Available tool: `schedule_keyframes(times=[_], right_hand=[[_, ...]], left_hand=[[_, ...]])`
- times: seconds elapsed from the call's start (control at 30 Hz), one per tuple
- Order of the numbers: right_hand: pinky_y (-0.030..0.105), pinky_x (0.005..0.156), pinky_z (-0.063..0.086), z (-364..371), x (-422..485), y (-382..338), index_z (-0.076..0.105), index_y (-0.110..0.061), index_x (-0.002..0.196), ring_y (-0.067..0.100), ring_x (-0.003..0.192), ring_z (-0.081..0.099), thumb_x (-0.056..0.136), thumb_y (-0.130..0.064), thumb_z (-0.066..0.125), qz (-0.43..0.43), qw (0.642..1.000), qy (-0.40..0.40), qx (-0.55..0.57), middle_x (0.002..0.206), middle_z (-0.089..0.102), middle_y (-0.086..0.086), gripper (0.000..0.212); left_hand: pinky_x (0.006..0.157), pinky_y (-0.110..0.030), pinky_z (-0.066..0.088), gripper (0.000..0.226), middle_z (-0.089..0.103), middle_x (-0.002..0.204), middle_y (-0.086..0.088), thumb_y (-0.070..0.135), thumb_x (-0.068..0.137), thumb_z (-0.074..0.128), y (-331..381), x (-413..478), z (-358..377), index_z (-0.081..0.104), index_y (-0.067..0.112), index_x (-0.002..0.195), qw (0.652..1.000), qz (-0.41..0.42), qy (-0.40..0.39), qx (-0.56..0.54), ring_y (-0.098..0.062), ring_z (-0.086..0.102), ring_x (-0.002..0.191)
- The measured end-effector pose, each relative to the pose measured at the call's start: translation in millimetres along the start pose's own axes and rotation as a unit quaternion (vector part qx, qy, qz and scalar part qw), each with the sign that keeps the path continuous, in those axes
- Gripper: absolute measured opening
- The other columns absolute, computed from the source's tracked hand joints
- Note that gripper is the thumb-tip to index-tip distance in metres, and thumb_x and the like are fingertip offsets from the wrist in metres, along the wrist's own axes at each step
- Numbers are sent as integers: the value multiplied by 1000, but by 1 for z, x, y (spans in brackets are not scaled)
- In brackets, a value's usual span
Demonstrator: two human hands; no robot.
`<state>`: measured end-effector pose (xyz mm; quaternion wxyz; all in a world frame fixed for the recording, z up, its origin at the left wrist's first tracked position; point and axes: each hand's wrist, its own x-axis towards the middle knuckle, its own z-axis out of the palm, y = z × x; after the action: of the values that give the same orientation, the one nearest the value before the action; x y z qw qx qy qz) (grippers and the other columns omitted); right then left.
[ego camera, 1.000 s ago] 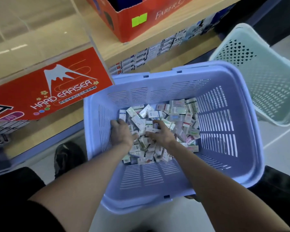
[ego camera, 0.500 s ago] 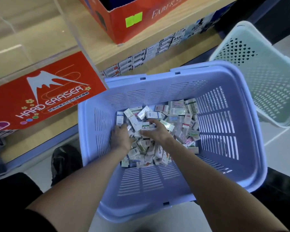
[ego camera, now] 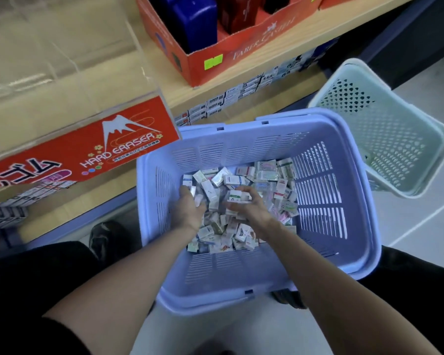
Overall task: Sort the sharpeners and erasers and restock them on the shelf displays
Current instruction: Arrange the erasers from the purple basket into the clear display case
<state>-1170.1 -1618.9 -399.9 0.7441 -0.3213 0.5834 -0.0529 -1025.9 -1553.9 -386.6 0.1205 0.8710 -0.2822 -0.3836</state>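
Erasers in small printed boxes (ego camera: 264,175) are lying in a loose heap on the bottom of the lavender basket (ego camera: 236,147), under and around both hands. The left hand (ego camera: 190,211) is digging into the near left part of the heap with its fingers curled down among the boxes; whether they are closing on one cannot be told. The right hand (ego camera: 249,208), just beside it, is curling its fingers and thumb round a green-striped box (ego camera: 237,196), holding it slightly above the pile. Half a second ago that hand was lying flatter across the boxes with nothing clearly picked out. Both hands are staying in the same part of the basket as before, and the heap is looking much the same.

Beyond the hands, the wooden shelf (ego camera: 180,93) is carrying an orange carton (ego camera: 215,55), now showing more of its blue and red contents than earlier. Beyond and to the left of the left hand a clear display bin with a red HARD ERASER label (ego camera: 128,147) is standing. A pale green basket (ego camera: 395,139) is tilting on the floor (ego camera: 420,226), beyond and to the right of the right hand.
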Motion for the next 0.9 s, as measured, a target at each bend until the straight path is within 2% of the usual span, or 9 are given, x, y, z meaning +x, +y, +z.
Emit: schedule_keyframes(times=[0.07, 0.1, 0.17, 0.27, 0.37, 0.5, 0.67, 0.77, 0.9], right_hand=[[39, 72, 54, 0, -10, -8, 46, -17, 120, 29, 83, 62, 79, 1, 70, -9, 1000, -6, -8, 109, 61, 22, 52], [41, 75, 54, 1, -16, -12, 46, -18, 119, 30, 85, 62, 78, 0, 71, -17, 1000, -8, -13, 114, 59, 24, 52], [47, 85, 53, 3, -29, -22, 46, -19, 117, 31, 92, 62, 78, 0, 70, -38, 999, -11, -15, 115, 57, 21, 49], [54, 90, 49, 6, -51, -35, 48, -16, 116, 29, 90, 62, 79, 3, 68, -81, 997, 7, 3, 102, 60, 11, 46], [47, 83, 53, 7, -72, -41, 49, -13, 118, 24, 82, 63, 79, 3, 69, -121, 992, 21, 6, 96, 62, 8, 47], [25, 70, 54, 6, -105, -49, 50, -14, 121, 20, 87, 63, 81, 0, 69, -175, 984, 19, -33, 104, 59, 6, 47], [35, 80, 54, 9, -157, -77, 60, -34, 105, 25, 102, 62, 78, -9, 74, -239, 969, 12, -57, 129, 54, 9, 39], [30, 74, 51, 15, -196, -102, 62, -36, 110, 19, 99, 63, 80, -17, 74, -273, 959, -16, -79, 126, 56, 4, 37], [31, 67, 50, 28, -237, -131, 62, -29, 108, 16, 87, 64, 81, -19, 73, -304, 947, -50, -91, 114, 62, 5, 31]], left_hand=[[44, -17, 27, 30, 47, 83, -5, 20, 92, 59, 8, -10, -6, 36, 9, 107, 997, -5, -18, -71, -16, 50, 67], [54, -18, 31, 35, 50, 93, -8, 22, 91, 60, 13, -15, -10, 38, 8, 114, 993, -14, -28, -115, -25, 56, 84], [73, -22, 33, 54, 52, 117, -13, 24, 89, 63, 20, -23, -17, 38, 1, 131, 981, -35, -34, -190, -29, 53, 111], [83, -28, 41, 55, 57, 124, -10, 25, 82, 71, 27, -30, -27, 46, 4, 127, 960, -18, -44, -274, -27, 55, 111], [95, -40, 47, 72, 60, 124, -3, 41, 69, 80, 32, -37, -41, 50, 13, 128, 935, -13, -82, -345, -22, 57, 111], [90, -48, 52, 65, 63, 121, -1, 40, 67, 80, 39, -55, -70, 55, 16, 122, 885, -8, -156, -439, -21, 57, 112], [60, -32, 58, 30, 61, 97, -8, 2, 84, 64, 56, -90, -114, 54, 4, 112, 828, 20, -232, -510, -18, 58, 92], [66, -35, 60, 20, 64, 95, -13, -4, 87, 55, 71, -114, -148, 58, 3, 106, 822, 63, -267, -499, -20, 62, 84], [72, -34, 59, 31, 68, 109, -12, -4, 83, 59, 90, -140, -193, 59, 10, 111, 821, 150, -281, -475, -26, 66, 99]])
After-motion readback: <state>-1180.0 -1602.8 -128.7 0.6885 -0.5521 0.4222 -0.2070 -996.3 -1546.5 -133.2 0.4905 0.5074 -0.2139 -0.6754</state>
